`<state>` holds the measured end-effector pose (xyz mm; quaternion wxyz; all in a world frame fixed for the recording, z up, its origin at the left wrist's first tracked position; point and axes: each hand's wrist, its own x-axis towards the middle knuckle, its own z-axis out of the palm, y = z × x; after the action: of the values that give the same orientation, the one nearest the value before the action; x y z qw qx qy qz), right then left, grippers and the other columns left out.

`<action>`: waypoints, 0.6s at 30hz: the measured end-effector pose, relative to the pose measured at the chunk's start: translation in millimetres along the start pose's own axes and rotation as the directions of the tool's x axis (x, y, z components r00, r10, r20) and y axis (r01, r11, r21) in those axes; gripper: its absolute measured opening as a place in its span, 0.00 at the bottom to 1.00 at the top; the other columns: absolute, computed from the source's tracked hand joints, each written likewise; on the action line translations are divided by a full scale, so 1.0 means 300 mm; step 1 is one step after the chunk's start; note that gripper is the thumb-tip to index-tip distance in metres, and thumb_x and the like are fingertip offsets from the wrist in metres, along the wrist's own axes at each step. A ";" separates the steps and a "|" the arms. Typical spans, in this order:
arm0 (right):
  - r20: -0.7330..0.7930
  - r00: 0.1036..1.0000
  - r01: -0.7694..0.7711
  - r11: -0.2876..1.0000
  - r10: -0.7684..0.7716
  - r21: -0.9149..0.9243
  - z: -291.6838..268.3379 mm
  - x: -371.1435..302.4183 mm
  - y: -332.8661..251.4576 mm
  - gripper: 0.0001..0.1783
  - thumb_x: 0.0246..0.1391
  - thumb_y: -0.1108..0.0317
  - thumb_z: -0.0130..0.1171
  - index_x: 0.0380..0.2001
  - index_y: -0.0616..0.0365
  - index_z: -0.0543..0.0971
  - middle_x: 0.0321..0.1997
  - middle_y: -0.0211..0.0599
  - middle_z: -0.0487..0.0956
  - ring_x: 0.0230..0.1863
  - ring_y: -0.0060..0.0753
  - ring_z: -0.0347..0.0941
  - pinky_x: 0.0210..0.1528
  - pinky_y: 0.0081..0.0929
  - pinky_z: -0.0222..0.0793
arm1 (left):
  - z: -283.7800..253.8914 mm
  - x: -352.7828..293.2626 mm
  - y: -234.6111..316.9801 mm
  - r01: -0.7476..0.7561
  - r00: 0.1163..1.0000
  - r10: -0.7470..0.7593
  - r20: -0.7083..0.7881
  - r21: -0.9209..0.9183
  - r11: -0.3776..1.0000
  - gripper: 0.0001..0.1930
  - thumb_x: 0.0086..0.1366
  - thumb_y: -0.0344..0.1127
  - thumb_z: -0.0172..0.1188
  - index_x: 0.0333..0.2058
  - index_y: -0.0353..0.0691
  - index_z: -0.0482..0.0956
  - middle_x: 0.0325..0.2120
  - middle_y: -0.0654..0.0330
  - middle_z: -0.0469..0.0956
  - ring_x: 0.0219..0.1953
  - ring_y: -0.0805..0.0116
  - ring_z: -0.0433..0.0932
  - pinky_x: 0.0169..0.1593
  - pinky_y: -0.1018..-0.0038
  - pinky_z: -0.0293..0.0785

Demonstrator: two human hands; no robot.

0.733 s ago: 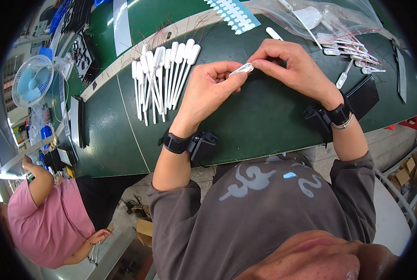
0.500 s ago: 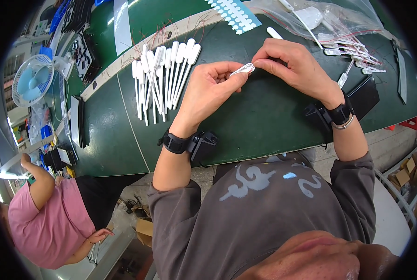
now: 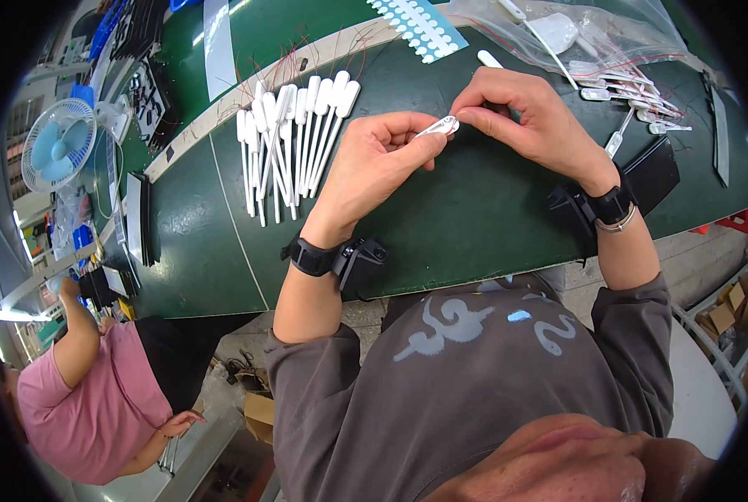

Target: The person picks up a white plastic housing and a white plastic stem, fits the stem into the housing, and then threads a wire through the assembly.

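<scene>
Pinching a white piece [image 3: 441, 127] above the green table [image 3: 458, 222], the left hand [image 3: 382, 155] is near the right hand [image 3: 525, 117], its fingertips together, contents unclear; a hard tug could loosen the piece; beyond, crossed white sticks [image 3: 285, 130] could snag if lifted

- White piece [image 3: 438, 128] between the hands: turned slightly; red streak now showing near its tip.
- Right hand [image 3: 525, 113]: fingertips shifted slightly to the right since the first picture.
- Black wrist device [image 3: 361, 264], left wrist: tilted slightly.
- Co-worker's raised forearm [image 3: 79, 339]: swung rightward, more upright.
</scene>
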<state>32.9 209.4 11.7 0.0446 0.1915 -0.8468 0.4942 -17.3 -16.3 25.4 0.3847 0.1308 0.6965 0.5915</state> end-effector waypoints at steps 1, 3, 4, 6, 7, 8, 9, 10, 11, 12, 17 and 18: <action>0.000 1.000 0.001 1.000 -0.001 -0.001 0.001 0.000 0.006 0.04 0.59 0.73 0.60 0.34 0.63 0.80 0.30 0.30 0.76 0.31 0.26 0.68 0.33 0.23 0.62 | -0.002 0.000 0.005 -0.002 1.000 0.002 0.000 0.001 1.000 0.13 0.65 0.36 0.64 0.43 0.32 0.84 0.26 0.68 0.80 0.28 0.85 0.72 0.31 0.85 0.65; -0.032 0.997 0.064 0.997 -0.065 -0.033 0.003 -0.001 0.018 0.04 0.59 0.73 0.60 0.34 0.62 0.80 0.29 0.29 0.75 0.31 0.23 0.67 0.33 0.21 0.61 | -0.008 0.000 0.012 0.053 0.999 -0.053 0.011 -0.016 0.998 0.13 0.65 0.36 0.64 0.43 0.32 0.83 0.26 0.68 0.80 0.28 0.85 0.72 0.31 0.85 0.64; -0.047 0.994 0.094 0.994 -0.097 -0.050 0.003 -0.001 0.020 0.04 0.59 0.73 0.60 0.34 0.62 0.81 0.29 0.28 0.75 0.31 0.21 0.67 0.32 0.20 0.60 | -0.009 0.001 0.015 0.081 0.997 -0.080 0.017 -0.024 0.996 0.13 0.65 0.36 0.64 0.43 0.32 0.83 0.26 0.69 0.80 0.28 0.85 0.72 0.31 0.86 0.64; -0.022 0.999 0.023 0.999 -0.023 0.025 -0.002 -0.002 0.006 0.04 0.59 0.73 0.60 0.34 0.62 0.81 0.29 0.27 0.75 0.31 0.19 0.66 0.32 0.19 0.60 | -0.007 -0.004 0.015 0.058 0.998 -0.057 0.017 -0.028 0.998 0.13 0.65 0.36 0.64 0.43 0.32 0.83 0.26 0.69 0.79 0.28 0.86 0.72 0.30 0.86 0.63; 0.008 0.999 -0.050 0.994 0.050 0.098 -0.006 -0.002 -0.004 0.04 0.60 0.72 0.60 0.34 0.62 0.81 0.29 0.25 0.75 0.31 0.17 0.66 0.32 0.18 0.59 | -0.005 -0.006 0.015 0.035 0.999 -0.035 0.018 -0.031 0.999 0.13 0.65 0.36 0.64 0.43 0.32 0.83 0.26 0.69 0.79 0.27 0.86 0.71 0.29 0.85 0.63; 0.042 0.992 -0.126 0.978 0.120 0.169 -0.010 -0.002 -0.010 0.05 0.60 0.71 0.60 0.35 0.62 0.81 0.29 0.24 0.74 0.31 0.15 0.66 0.32 0.17 0.59 | -0.001 -0.007 0.015 0.013 1.000 -0.012 0.020 -0.035 0.999 0.13 0.66 0.36 0.64 0.43 0.32 0.83 0.25 0.70 0.78 0.27 0.87 0.70 0.29 0.85 0.62; 0.041 0.992 -0.127 0.977 0.122 0.169 -0.014 -0.001 -0.010 0.05 0.60 0.71 0.60 0.35 0.62 0.81 0.29 0.24 0.74 0.31 0.15 0.66 0.32 0.17 0.59 | 0.003 -0.006 0.008 0.014 1.000 -0.013 0.022 -0.034 0.999 0.13 0.66 0.36 0.64 0.43 0.32 0.83 0.25 0.70 0.78 0.27 0.87 0.70 0.29 0.85 0.62; 0.089 0.978 -0.202 0.952 0.186 0.229 -0.018 0.001 -0.008 0.06 0.60 0.70 0.60 0.34 0.62 0.81 0.29 0.23 0.74 0.31 0.14 0.65 0.32 0.16 0.59 | 0.009 -0.005 -0.008 -0.026 1.000 0.026 -0.001 -0.007 1.000 0.13 0.66 0.35 0.63 0.42 0.31 0.83 0.25 0.70 0.78 0.27 0.87 0.70 0.28 0.85 0.62; 0.142 0.959 -0.278 0.918 0.246 0.284 -0.020 0.002 -0.005 0.06 0.61 0.69 0.60 0.34 0.62 0.81 0.29 0.22 0.74 0.31 0.13 0.65 0.32 0.16 0.59 | 0.015 -0.004 -0.021 -0.066 0.998 0.066 -0.023 0.021 0.998 0.13 0.66 0.35 0.63 0.42 0.31 0.83 0.25 0.70 0.77 0.26 0.87 0.70 0.28 0.85 0.62; 0.198 0.933 -0.352 0.874 0.300 0.334 -0.020 0.001 -0.002 0.07 0.61 0.68 0.60 0.34 0.62 0.81 0.28 0.21 0.74 0.31 0.12 0.65 0.32 0.15 0.59 | 0.018 -0.003 -0.029 -0.105 0.993 0.107 -0.043 0.049 0.993 0.13 0.66 0.35 0.63 0.42 0.30 0.82 0.24 0.70 0.77 0.26 0.87 0.69 0.27 0.85 0.61; 0.216 0.921 -0.383 0.845 0.323 0.373 -0.004 -0.008 0.011 0.09 0.62 0.65 0.60 0.34 0.62 0.80 0.28 0.20 0.73 0.30 0.10 0.64 0.32 0.14 0.59 | 0.014 -0.003 -0.032 -0.117 0.990 0.131 -0.042 0.249 0.961 0.13 0.66 0.35 0.62 0.41 0.30 0.82 0.24 0.70 0.76 0.25 0.86 0.68 0.26 0.85 0.62; 0.206 0.923 -0.379 0.854 0.324 0.356 0.000 -0.011 0.015 0.10 0.62 0.65 0.60 0.34 0.62 0.80 0.27 0.20 0.73 0.30 0.10 0.64 0.32 0.14 0.59 | 0.015 0.000 -0.036 -0.109 0.992 0.121 -0.039 0.227 0.968 0.13 0.66 0.35 0.62 0.42 0.30 0.82 0.24 0.70 0.77 0.25 0.86 0.69 0.27 0.85 0.62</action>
<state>34.2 212.4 7.2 -0.1446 0.0722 -0.7533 0.6375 -11.2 -16.0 15.5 0.3141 0.1979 0.7601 0.5333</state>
